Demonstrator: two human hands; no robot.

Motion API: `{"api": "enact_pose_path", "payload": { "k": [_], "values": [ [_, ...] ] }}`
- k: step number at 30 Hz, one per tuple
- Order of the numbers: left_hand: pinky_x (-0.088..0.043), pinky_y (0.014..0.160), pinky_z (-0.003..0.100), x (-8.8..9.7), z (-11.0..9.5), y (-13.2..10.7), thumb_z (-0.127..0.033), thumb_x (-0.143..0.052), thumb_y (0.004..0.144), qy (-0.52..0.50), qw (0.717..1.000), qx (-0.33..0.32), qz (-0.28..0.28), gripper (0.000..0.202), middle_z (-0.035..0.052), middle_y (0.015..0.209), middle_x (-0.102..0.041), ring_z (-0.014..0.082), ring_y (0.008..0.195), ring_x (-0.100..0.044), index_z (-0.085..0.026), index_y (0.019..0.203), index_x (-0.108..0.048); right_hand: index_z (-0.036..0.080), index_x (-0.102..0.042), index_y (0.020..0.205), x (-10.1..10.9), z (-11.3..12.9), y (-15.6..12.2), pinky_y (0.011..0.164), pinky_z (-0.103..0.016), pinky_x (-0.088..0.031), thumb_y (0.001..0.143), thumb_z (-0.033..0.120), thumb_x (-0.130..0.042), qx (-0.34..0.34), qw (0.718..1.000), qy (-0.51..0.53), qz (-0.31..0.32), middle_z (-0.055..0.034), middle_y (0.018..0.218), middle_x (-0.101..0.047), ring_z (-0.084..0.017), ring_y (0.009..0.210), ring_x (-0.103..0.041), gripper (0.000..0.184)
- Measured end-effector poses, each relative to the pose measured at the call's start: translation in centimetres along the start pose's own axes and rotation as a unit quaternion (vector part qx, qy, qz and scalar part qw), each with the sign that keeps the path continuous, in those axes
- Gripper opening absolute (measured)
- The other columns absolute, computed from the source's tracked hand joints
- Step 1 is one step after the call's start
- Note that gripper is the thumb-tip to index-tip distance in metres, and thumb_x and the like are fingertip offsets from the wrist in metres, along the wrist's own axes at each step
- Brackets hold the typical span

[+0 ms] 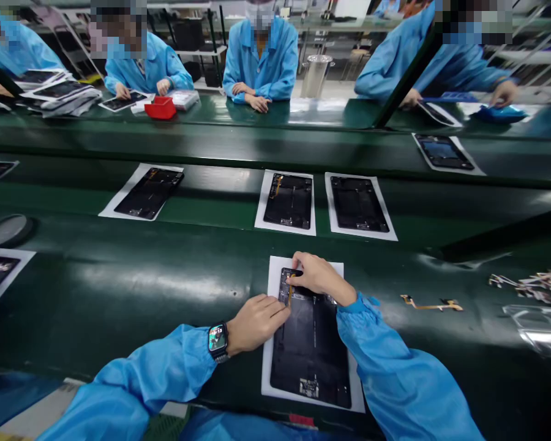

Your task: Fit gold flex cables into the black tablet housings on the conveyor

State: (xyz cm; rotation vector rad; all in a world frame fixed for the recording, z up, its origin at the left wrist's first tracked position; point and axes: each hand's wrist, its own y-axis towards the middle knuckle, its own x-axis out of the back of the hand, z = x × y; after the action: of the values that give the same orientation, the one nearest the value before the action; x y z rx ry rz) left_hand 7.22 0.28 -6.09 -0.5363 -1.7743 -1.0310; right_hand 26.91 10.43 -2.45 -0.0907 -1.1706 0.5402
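Ahead of the grip (321, 275), a glossy green table (202, 138) runs across the room, with pale streaks of light along its surface. Beyond it, a steel bin (316, 75) stands on a pale floor (324, 92). Metal shelves (197, 52) line the far side to the bin's left, and more shelves (528, 56) stand at the far right.

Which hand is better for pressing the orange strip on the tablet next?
Probably the right hand: its fingers lie on the black tablet right by the orange strip, while the left hand rests lower, at the tablet's edge.
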Motion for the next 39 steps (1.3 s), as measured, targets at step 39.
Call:
{"api": "enact_pose_path", "payload": {
  "k": [39],
  "values": [
    [-0.054,0.084,0.034,0.2,-0.6,0.4,-0.010,-0.042,0.099,0.013,0.998,-0.024,0.048,0.022,0.0127,0.119,-0.067,0.0223,0.109,-0.062,-0.009,0.106,-0.063,0.023,-0.054,0.093,-0.7,-1.6,-0.8,0.058,-0.027,-0.026,0.081,0.038,-0.072,0.053,0.996,0.011,-0.066,0.0010,0.089,-0.059,-0.013,0.067,-0.054,0.026]
  ]
}}
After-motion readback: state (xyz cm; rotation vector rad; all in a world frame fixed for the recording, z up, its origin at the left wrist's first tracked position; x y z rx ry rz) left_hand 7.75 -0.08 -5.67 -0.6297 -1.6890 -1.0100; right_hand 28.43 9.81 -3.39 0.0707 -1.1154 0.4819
